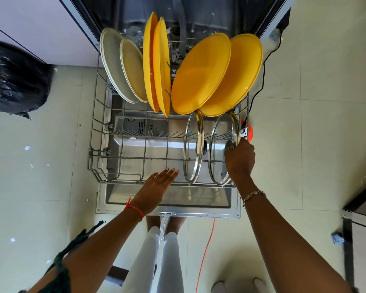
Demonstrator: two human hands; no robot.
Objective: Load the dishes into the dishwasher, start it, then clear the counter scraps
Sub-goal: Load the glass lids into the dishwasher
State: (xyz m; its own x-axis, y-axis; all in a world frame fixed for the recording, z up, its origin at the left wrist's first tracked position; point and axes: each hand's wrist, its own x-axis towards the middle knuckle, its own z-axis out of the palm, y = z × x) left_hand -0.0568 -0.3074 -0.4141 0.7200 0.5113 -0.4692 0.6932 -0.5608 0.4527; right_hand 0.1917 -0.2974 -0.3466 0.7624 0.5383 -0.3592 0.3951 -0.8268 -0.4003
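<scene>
Loading step. Right hand (239, 159) fingers pinch the glass lid (219, 142), upright at right of the lower rack (93, 144), beside a second lid (193, 149). Left hand (160, 182) flat over the rack front, fingers together. Next move likely: seat lid, let go.

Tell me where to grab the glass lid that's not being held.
Pinch its steel rim from above: the lid stands on edge in the rack, and its knob faces sideways toward the held lid, with little room there.
</scene>
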